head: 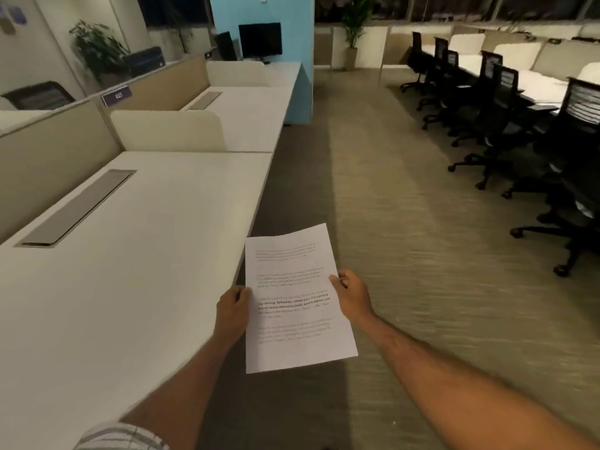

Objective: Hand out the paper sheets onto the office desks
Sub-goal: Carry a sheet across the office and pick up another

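Both hands on it: the white printed paper sheet (297, 300), flat, with grey text blocks and one bold paragraph, hangs over the carpet beside the long white table (123, 271). Left hand (233, 308) pinches its left edge, right hand (349, 295) its right.

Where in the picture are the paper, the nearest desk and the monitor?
paper (292, 287): head view, middle of the printed page.
nearest desk (130, 287): head view, bare white top.
monitor (259, 39): head view, centre of the dark screen.
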